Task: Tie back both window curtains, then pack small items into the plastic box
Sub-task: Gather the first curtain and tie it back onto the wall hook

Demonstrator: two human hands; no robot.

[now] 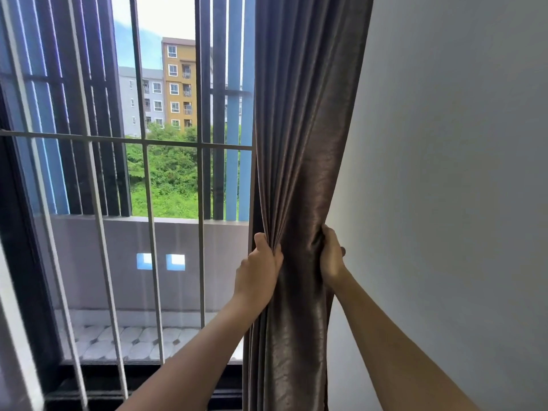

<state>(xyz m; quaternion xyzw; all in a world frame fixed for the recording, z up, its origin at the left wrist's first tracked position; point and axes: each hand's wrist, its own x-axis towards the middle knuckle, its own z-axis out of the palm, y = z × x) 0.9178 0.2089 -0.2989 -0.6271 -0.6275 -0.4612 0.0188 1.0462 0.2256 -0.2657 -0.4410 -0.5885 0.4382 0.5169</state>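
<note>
Curtain point(299, 161) folds may slip: your left hand point(261, 271) and right hand point(330, 256) fingers clamp the bunch, no tie visible.

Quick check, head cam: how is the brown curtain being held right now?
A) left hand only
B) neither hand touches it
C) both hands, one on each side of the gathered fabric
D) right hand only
C: the left hand grips the window-side edge of the curtain and the right hand grips its wall-side edge, bunching the folds between them.
</note>
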